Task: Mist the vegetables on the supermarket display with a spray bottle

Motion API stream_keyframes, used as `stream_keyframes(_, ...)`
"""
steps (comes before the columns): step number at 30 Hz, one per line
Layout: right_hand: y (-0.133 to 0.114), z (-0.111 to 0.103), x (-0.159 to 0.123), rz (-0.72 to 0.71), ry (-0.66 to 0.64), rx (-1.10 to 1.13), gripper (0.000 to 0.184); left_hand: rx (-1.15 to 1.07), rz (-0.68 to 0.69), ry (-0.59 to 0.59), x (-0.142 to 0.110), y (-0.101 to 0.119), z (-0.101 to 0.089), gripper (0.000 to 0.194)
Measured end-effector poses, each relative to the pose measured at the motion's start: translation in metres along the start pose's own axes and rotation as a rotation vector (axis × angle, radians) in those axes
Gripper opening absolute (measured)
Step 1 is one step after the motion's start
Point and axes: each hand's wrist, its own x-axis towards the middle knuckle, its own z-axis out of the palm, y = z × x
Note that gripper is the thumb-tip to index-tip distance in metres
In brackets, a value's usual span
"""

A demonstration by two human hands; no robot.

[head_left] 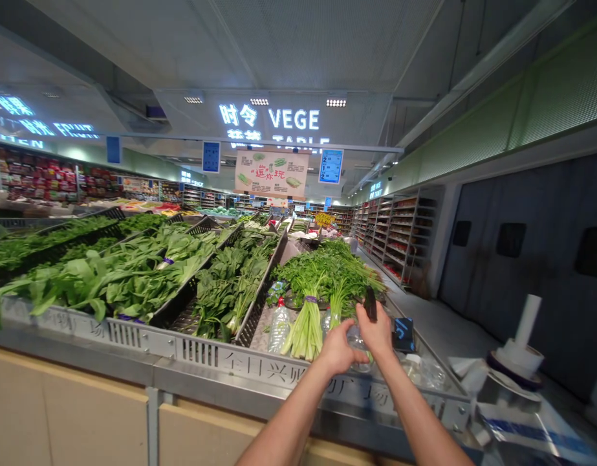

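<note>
My right hand (376, 329) is closed around a dark, narrow object (370, 303) that sticks up above the fingers; its kind is unclear. Beside it, my left hand (339, 348) has its thumb and fingers apart, with nothing visible in its grasp. Behind and between the hands, a clear plastic bottle (355, 339) is partly hidden. A bunch of leafy celery (305, 328), bound with a purple band, lies just left of my left hand. Another clear bottle (279, 329) with a red cap stands left of the celery. More leafy green bunches (347, 262) are heaped beyond my hands.
Black crates (259, 291) of leafy greens (118, 278) extend left. A metal rail (201, 353) edges the stand. Right of my hands are a black sign (403, 334) and clear plastic items (424, 371). A white roll (527, 323) stands on the lower right, before a grey door (526, 259).
</note>
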Motion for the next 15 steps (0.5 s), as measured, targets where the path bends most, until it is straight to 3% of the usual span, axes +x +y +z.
stream_keyframes(15, -0.0028, 0.0044, -0.0019, -0.022, -0.005, 0.061, 0.030, -0.031, 0.012, 0.012, -0.0012, -0.0035, -0.0031, 0.083)
